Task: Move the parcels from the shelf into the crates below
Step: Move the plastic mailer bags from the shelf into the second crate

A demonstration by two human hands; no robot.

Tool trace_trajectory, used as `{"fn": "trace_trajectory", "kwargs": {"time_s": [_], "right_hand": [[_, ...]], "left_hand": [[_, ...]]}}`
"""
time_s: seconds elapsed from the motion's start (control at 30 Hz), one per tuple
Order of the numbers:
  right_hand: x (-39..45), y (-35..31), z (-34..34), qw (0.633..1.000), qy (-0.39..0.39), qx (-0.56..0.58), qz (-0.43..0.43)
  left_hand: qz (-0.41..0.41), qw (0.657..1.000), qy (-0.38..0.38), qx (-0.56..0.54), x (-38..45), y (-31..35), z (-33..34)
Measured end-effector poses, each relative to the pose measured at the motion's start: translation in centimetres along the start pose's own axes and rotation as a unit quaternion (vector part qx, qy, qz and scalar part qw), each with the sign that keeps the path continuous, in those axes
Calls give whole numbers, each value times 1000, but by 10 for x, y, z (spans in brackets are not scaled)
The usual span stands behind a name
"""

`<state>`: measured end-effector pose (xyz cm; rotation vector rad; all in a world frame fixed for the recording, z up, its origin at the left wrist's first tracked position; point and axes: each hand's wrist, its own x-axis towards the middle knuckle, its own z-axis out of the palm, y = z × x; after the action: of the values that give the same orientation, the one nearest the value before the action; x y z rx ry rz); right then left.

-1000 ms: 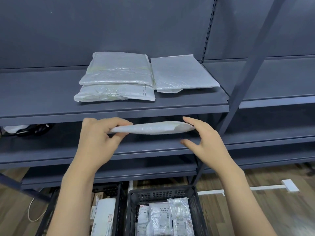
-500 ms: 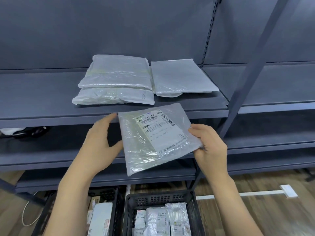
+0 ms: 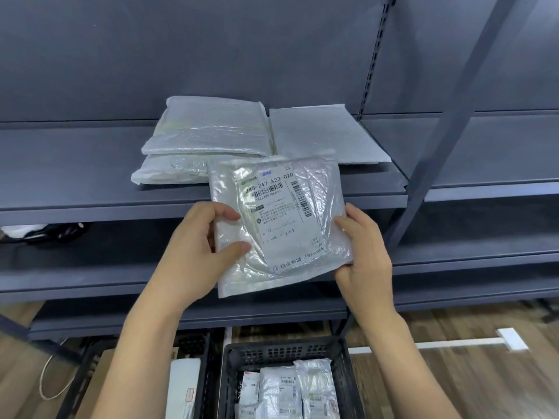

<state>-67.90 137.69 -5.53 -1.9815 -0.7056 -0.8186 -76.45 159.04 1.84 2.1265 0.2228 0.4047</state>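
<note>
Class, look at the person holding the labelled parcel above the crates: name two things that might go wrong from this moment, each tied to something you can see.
1. The parcel is glossy plastic, pinched only at its edges by the left hand and right hand; it might slip.
2. The black crate below already holds parcels, and another crate sits close beside it, so a dropped parcel may land on a rim or in the wrong crate.

A dark grey metal rack (image 3: 211, 204) has a grey back wall (image 3: 181, 49) and a slanted post (image 3: 447, 116). The floor (image 3: 484, 382) is brown wood. A white strip (image 3: 472, 343) lies on it.
</note>
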Motion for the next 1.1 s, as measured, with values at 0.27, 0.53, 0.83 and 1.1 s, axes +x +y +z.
{"fn": "trace_trajectory", "kwargs": {"time_s": [0.27, 0.53, 0.83, 1.1], "right_hand": [[7, -8, -2, 991, -124, 23, 33], [17, -20, 4, 989, -147, 33, 10], [15, -28, 11, 993, -118, 11, 4], [-23, -20, 10, 988, -131, -24, 74]], "left_hand": [[102, 991, 71, 43, 1, 6, -6], [182, 969, 100, 134, 0, 5, -12], [194, 963, 87, 163, -4, -12, -11], [132, 990, 32, 42, -17, -33, 16]]}}
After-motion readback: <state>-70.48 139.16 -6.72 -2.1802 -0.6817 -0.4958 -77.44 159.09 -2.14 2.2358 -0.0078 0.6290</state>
